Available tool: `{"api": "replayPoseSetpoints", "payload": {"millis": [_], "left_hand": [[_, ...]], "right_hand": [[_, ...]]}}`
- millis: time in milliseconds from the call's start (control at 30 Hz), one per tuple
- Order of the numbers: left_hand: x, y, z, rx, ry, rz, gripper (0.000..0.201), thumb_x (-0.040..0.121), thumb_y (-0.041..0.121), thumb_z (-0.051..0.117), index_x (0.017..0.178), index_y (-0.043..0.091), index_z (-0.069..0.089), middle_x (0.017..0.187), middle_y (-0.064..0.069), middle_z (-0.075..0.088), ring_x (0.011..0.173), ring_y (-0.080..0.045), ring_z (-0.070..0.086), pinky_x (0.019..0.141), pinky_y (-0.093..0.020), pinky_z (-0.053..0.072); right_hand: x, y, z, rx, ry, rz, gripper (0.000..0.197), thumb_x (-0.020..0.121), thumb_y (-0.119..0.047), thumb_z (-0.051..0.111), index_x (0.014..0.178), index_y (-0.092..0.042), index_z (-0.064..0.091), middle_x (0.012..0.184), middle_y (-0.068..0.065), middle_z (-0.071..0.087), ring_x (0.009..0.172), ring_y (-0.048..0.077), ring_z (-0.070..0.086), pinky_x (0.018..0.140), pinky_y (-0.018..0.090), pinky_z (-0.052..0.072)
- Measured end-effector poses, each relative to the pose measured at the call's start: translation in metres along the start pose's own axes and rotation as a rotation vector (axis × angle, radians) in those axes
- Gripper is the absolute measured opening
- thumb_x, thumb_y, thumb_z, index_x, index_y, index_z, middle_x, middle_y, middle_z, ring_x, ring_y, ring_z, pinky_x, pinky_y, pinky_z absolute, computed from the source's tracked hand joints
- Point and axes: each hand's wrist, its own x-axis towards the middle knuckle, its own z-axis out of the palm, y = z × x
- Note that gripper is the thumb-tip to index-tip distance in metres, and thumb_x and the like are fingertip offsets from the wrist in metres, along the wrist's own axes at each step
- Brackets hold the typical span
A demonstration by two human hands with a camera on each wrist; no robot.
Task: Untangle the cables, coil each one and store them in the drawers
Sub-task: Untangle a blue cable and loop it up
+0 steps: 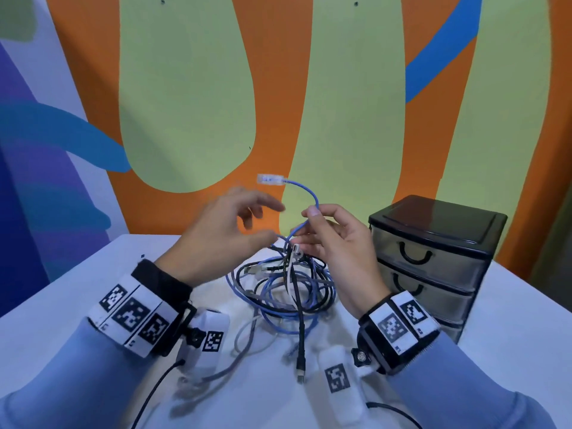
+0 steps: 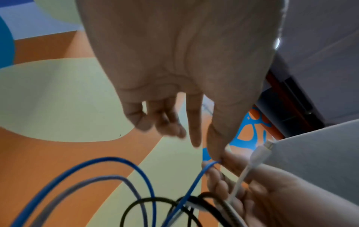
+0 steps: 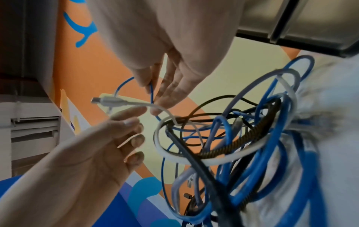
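Observation:
A tangle of blue, grey, black and white cables [image 1: 278, 292] lies on the white table [image 1: 62, 305], partly lifted. My right hand [image 1: 311, 213] pinches a thin blue cable [image 1: 313, 195] between thumb and forefinger; its free end arcs up to a clear plug [image 1: 270, 179]. The same pinch shows in the right wrist view [image 3: 151, 86]. A white cable plug [image 3: 114, 101] sticks out past the right hand's lower fingers. My left hand [image 1: 272, 221] hovers just left with fingers loosely spread, thumb tip close to the blue cable [image 2: 208, 166]; it holds nothing.
A black three-drawer unit [image 1: 433, 243] stands at the right on the table, all drawers closed. A black braided cable [image 1: 300, 335] and a grey cable [image 1: 216, 373] trail toward the table's near edge. A painted wall rises right behind the table.

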Motion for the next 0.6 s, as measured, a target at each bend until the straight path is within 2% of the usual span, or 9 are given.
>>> {"api": "replayPoseSetpoints", "payload": {"millis": [33,100,167,233,333,433,500,567,600], "left_hand": [[-0.002,0.002,0.004,-0.013,-0.074,0.000,0.026,0.086,0.030,0.086,0.109,0.037,0.077,0.088,0.006,0.067,0.074,-0.009,0.059,0.067,-0.023,0.043],[-0.005,0.001,0.013,0.002,-0.152,-0.036,0.008,0.092,0.030,0.083,0.098,0.028,0.079,0.074,0.004,0.072,0.066,-0.015,0.063,0.068,-0.037,0.053],[-0.005,-0.005,0.016,0.028,-0.128,-0.077,0.015,0.096,0.028,0.078,0.082,0.021,0.078,0.071,0.001,0.075,0.068,-0.024,0.070,0.070,-0.045,0.058],[-0.003,-0.010,0.013,0.013,-0.093,-0.139,0.022,0.099,0.022,0.073,0.078,0.016,0.075,0.071,-0.002,0.077,0.068,-0.027,0.073,0.068,-0.042,0.060],[0.001,-0.014,0.010,-0.354,-0.028,-0.334,0.014,0.102,0.003,0.066,0.090,-0.003,0.068,0.077,-0.013,0.078,0.070,-0.027,0.074,0.068,-0.030,0.063],[0.001,-0.016,0.011,-0.529,0.004,-0.429,0.012,0.102,-0.001,0.063,0.100,-0.013,0.065,0.089,-0.026,0.078,0.074,-0.025,0.077,0.072,-0.026,0.065],[0.001,-0.015,0.012,-0.606,0.008,-0.467,0.011,0.102,-0.001,0.063,0.101,-0.012,0.066,0.095,-0.029,0.078,0.076,-0.023,0.078,0.073,-0.024,0.065],[0.000,-0.013,0.012,-0.681,0.011,-0.499,0.008,0.102,-0.001,0.062,0.099,-0.007,0.066,0.098,-0.030,0.077,0.077,-0.021,0.078,0.074,-0.023,0.065],[0.000,-0.013,0.012,-0.714,0.009,-0.509,0.006,0.102,-0.001,0.062,0.098,-0.005,0.066,0.099,-0.029,0.077,0.077,-0.020,0.078,0.075,-0.022,0.065]], "right_hand": [[-0.001,0.000,0.001,-0.015,-0.018,-0.008,0.021,0.104,-0.019,0.063,0.106,0.001,0.069,0.084,0.021,0.075,0.073,0.025,0.072,0.070,0.027,0.059],[-0.002,-0.001,0.003,-0.047,-0.059,-0.017,0.019,0.102,-0.018,0.065,0.108,-0.001,0.073,0.089,0.021,0.076,0.076,0.022,0.072,0.072,0.028,0.059],[-0.003,-0.001,0.004,-0.072,-0.090,-0.014,0.019,0.102,-0.017,0.065,0.112,-0.004,0.074,0.095,0.018,0.077,0.080,0.019,0.073,0.077,0.033,0.060],[0.000,0.003,0.000,-0.135,-0.072,0.007,0.017,0.104,-0.019,0.062,0.115,-0.013,0.074,0.100,0.012,0.077,0.085,0.017,0.072,0.081,0.035,0.058],[0.010,0.017,-0.015,-0.393,-0.018,0.101,0.014,0.103,-0.018,0.062,0.103,-0.020,0.076,0.100,0.004,0.076,0.091,0.020,0.070,0.082,0.037,0.056],[0.012,0.032,-0.025,-0.638,-0.128,0.190,0.014,0.097,-0.014,0.068,0.099,-0.025,0.076,0.102,-0.002,0.075,0.096,0.021,0.071,0.090,0.040,0.057],[0.011,0.035,-0.026,-0.684,-0.164,0.192,0.014,0.095,-0.018,0.072,0.105,-0.026,0.075,0.094,-0.007,0.072,0.081,0.016,0.068,0.081,0.034,0.057],[0.010,0.032,-0.024,-0.648,-0.177,0.164,0.009,0.095,-0.024,0.075,0.104,-0.025,0.075,0.074,-0.008,0.067,0.064,0.010,0.058,0.066,0.028,0.049],[0.010,0.029,-0.023,-0.610,-0.184,0.159,0.008,0.096,-0.027,0.074,0.103,-0.023,0.076,0.068,-0.005,0.068,0.060,0.010,0.056,0.064,0.026,0.045]]}}
